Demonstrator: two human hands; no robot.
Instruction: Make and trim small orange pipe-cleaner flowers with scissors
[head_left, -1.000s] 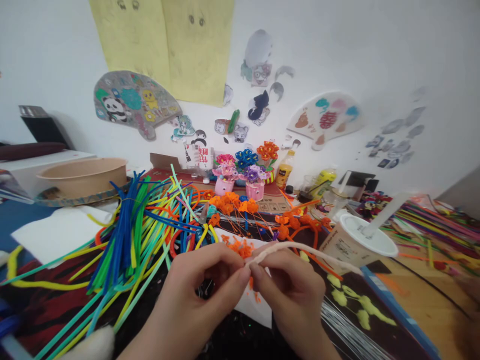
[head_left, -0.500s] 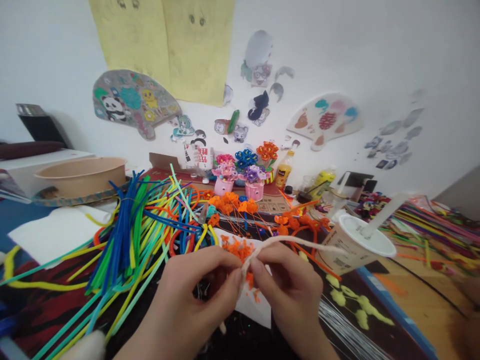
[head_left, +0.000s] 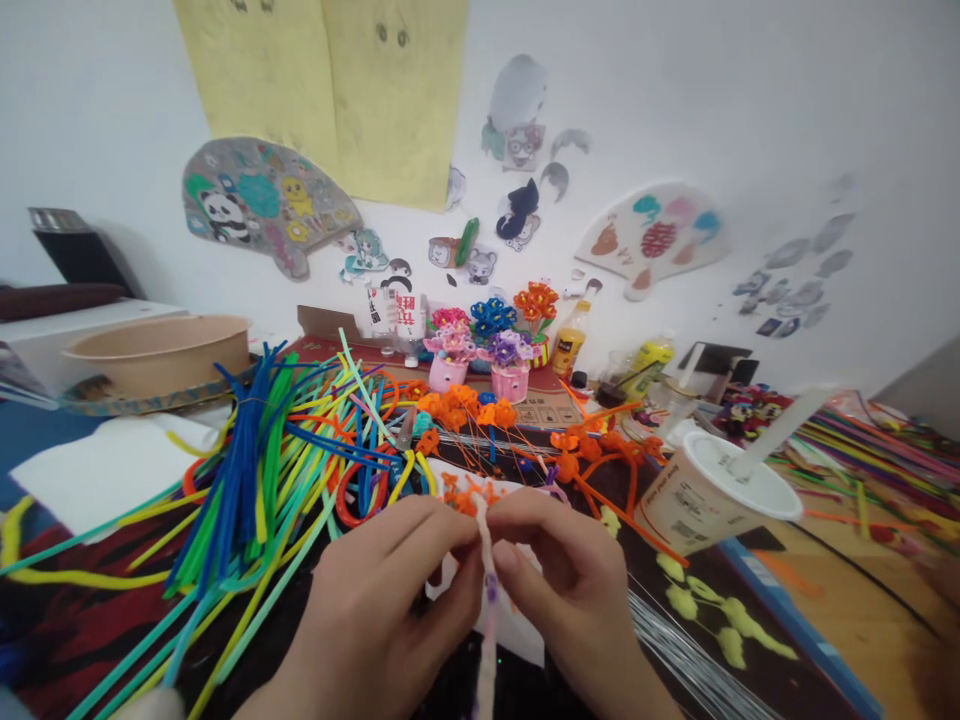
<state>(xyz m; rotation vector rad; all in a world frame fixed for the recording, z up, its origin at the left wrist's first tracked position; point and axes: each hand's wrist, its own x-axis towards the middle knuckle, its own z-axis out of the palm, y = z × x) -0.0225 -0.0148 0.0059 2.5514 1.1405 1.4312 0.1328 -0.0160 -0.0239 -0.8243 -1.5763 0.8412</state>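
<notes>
Both my hands are closed at the middle, fingertips close together. A pale pipe cleaner (head_left: 487, 640) with purple patches runs between them, bent over at the top and hanging towards me. My left hand (head_left: 390, 590) pinches it from the left, and my right hand (head_left: 574, 580) pinches it from the right. Beneath them lies a white sheet of paper (head_left: 525, 635) with small orange curly pieces (head_left: 459, 492) on it. Just beyond are orange pipe-cleaner flowers (head_left: 457, 408) on thin wire stems. Parts of the fingertips are hidden behind the hands.
Left lies a bundle of blue and green pipe cleaners (head_left: 240, 450) among many loose coloured ones. Scissors with red handles (head_left: 341, 505) are partly buried there. A lidded cup with a straw (head_left: 712, 500) stands right, near thin silver wires (head_left: 675, 640). Small flower pots (head_left: 448, 375) stand behind.
The pipe cleaner's free end, which pointed right towards the cup, now hangs down towards me between my hands. My right hand has moved slightly left and turned, closer to my left hand.
</notes>
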